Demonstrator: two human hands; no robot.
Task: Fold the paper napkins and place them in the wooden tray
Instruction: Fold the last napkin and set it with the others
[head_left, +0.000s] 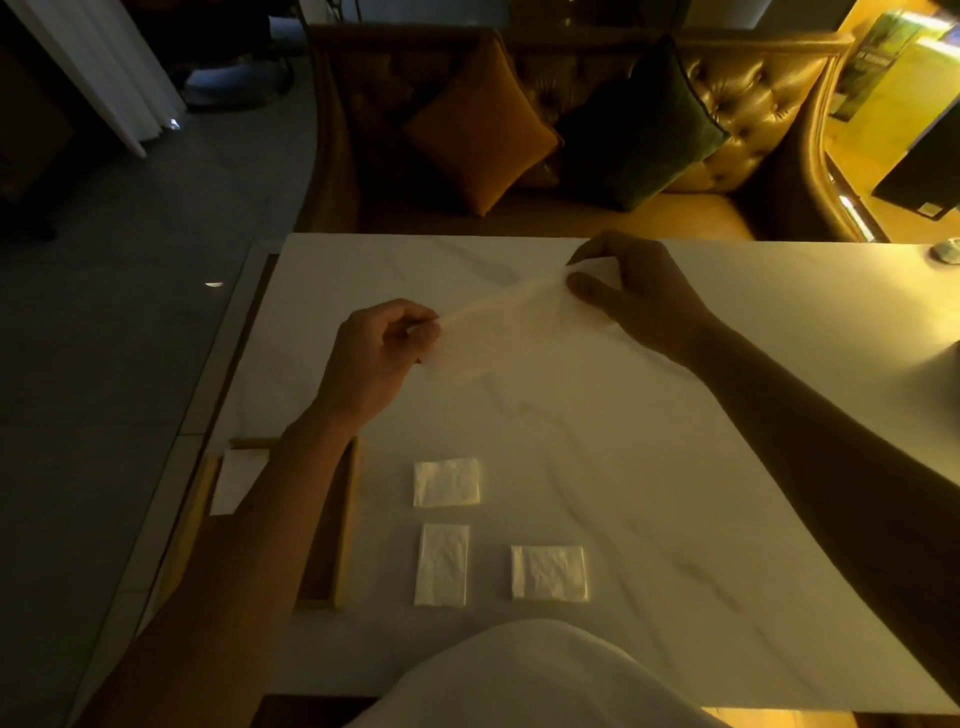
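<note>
While both hands are raised over the table (675, 467) at mid-frame, each pinches one end of a napkin (498, 332); the left hand (376, 353) has thumb and curled fingers closed on its lower-left end; the right hand (631, 291) grips the upper-right end between thumb and fingers; the napkin is thin, translucent and stretched slantwise between them, clear of the surface; three folded napkins (447, 482) lie flat at lower centre, apart from one another; the tray (347, 519) sits at lower left, partly hidden by the left forearm, with a white napkin (236, 480) inside; a sofa (753, 104) with cushions (480, 127) stands beyond the table.
</note>
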